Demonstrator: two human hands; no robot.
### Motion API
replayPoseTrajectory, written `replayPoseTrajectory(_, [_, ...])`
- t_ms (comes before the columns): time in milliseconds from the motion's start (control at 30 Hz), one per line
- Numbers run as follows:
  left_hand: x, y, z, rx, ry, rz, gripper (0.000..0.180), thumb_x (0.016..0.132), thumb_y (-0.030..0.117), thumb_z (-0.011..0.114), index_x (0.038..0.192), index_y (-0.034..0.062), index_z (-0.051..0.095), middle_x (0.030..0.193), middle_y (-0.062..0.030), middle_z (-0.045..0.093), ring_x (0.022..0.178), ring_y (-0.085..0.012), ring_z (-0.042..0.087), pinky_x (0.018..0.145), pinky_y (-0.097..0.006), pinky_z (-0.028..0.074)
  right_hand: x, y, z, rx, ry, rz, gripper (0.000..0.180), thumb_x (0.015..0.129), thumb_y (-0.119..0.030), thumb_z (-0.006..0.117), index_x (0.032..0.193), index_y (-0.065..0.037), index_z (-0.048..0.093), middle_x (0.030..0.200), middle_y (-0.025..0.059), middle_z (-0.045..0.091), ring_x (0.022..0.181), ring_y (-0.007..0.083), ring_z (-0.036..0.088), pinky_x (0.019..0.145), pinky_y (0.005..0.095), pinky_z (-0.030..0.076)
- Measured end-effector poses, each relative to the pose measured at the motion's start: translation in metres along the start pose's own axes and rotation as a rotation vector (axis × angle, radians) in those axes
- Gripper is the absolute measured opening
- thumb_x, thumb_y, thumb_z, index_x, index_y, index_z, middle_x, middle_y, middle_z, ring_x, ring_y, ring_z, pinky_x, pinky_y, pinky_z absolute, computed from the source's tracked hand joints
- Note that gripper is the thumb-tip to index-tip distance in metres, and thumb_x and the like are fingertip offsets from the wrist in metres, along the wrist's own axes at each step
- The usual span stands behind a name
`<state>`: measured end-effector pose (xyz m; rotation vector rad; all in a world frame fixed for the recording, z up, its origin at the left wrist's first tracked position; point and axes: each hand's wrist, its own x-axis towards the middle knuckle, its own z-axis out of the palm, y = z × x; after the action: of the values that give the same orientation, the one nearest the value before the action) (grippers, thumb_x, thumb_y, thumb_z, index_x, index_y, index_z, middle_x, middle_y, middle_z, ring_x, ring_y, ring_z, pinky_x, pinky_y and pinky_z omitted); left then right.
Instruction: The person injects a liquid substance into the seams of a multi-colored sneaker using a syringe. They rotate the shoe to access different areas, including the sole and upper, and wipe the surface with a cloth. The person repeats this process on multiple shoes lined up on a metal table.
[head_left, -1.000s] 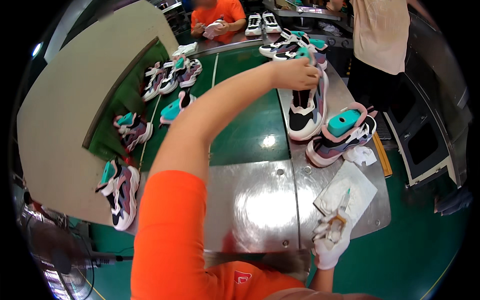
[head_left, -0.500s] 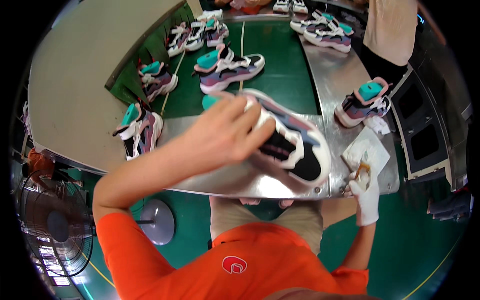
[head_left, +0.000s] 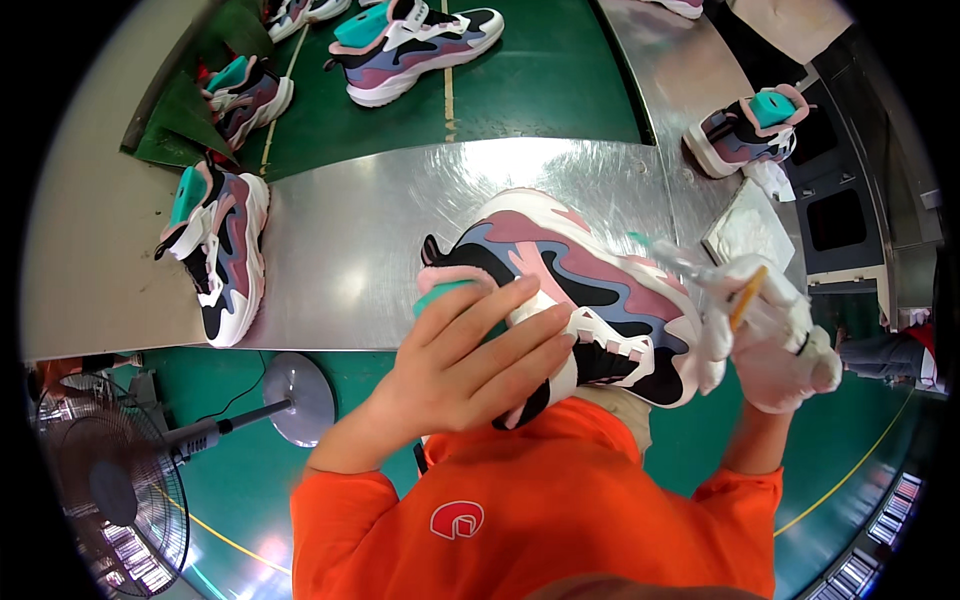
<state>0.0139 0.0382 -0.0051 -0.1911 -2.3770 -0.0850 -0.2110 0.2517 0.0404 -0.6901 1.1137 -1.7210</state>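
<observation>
My bare left hand (head_left: 480, 355) grips a multicoloured sneaker (head_left: 590, 285) across its tongue and collar. The shoe is held on its side near the metal table's front edge, its outer side showing and its toe to the right. Inside its collar sits a teal insert (head_left: 445, 297), partly covered by my fingers. My right hand (head_left: 765, 335), in a white glove, closes around a slim tool with a yellow handle (head_left: 748, 298). A blurred, clear part with a teal tip extends toward the shoe; its exact kind is unclear. The gloved fingers are beside the toe.
A white pad (head_left: 750, 228) lies on the metal table (head_left: 350, 250) at right, below another sneaker (head_left: 750, 130). One more sneaker (head_left: 220, 255) stands at the left. Several others sit on the green belt (head_left: 540, 90). A standing fan (head_left: 115, 490) is on the floor at lower left.
My left hand has drawn the sneaker closer to me and turned its outer side up. My right hand has lifted the slim tool off the white pad toward the shoe. The view has shifted.
</observation>
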Motion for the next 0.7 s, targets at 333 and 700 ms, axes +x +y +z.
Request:
replayPoseTrajectory(333, [-0.002,0.011,-0.003,-0.033,-0.045,-0.081,0.020,0.089,0.013,0.063,0.108,0.0175,0.068,0.112,0.0018,0.072,0.109,-0.0208,0.065,0.082,-0.030,0.047,0.046,0.024,0.011,0.297,-0.251,0.110,0.121,0.056,-0.073,0.079,0.125,0.019,0.043,0.091,0.0248,0.061,0.068,0.0267,0.063,0.072,0.0410,0.061])
replayPoseTrajectory(700, [-0.006,0.015,-0.003,-0.036,-0.093,-0.112,0.027,0.086,0.013,0.067,0.112,0.0195,0.065,0.115,0.0036,0.070,0.113,-0.0209,0.063,0.091,-0.030,0.045,0.049,0.018,0.013,0.254,-0.151,0.229,0.103,0.061,-0.063,0.081,0.122,0.014,0.050,0.105,0.0254,0.059,0.076,0.0275,0.063,0.080,0.0423,0.059])
